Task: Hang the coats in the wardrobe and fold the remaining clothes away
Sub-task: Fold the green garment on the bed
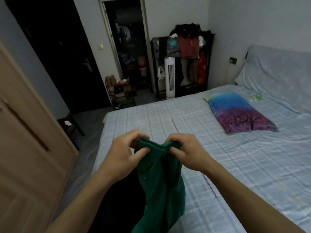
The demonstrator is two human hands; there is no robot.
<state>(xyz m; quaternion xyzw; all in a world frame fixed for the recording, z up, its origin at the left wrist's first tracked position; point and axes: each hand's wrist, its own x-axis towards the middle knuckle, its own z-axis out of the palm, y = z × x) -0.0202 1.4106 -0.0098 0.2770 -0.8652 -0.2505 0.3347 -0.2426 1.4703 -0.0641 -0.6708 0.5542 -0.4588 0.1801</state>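
1. A green garment is held up in the lower centre of the frame, above the near edge of the bed; its top edge is bunched between the two hands and the rest hangs down toward the bottom of the frame.
2. The left end of that top edge is pinched by the left hand, thumb against curled fingers.
3. The right end is pinched by the right hand, its fingers likewise curled round a fold of the cloth; the two hands are near each other, apart.
4. The bed is covered with a pale blue checked sheet and fills the right half of the frame.
5. A blue and purple pillow lies on the bed at right of centre.
6. An open clothes rack loaded with garments stands against the wall at upper centre, with a white tower fan just in front of it.
7. A shoe rack is seen left of the fan, beside an open doorway.
8. A wooden wardrobe door fills the left edge.
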